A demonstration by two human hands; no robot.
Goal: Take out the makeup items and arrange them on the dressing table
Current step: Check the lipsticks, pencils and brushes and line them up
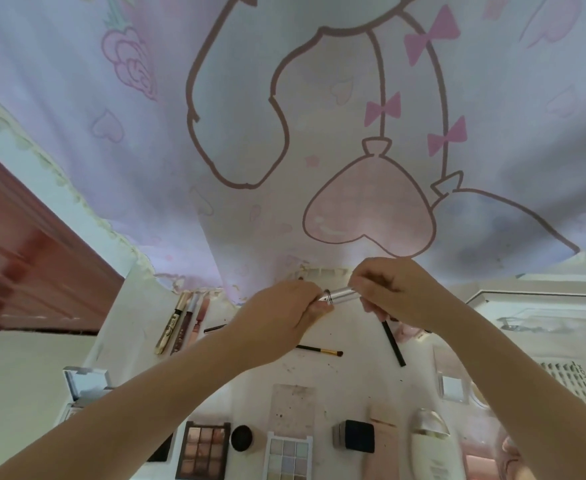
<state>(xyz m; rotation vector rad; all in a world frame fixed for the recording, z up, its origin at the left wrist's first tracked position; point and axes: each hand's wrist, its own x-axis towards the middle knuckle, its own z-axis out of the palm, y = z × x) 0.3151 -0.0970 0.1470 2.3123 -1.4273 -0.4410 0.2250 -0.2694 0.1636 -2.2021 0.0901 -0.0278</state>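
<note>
Your left hand and right hand both grip one silver tube above the dressing table; your right also holds a black pencil.

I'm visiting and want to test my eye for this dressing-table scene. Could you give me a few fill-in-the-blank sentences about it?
1. Both hands hold a ____ -coloured tube above the table.
2. The right hand also holds a black ____.
3. A small brush with a gold band lies below the ____ hand.
4. The brown eyeshadow palette has ____ pans.

Missing words: silver; pencil; left; nine
</note>
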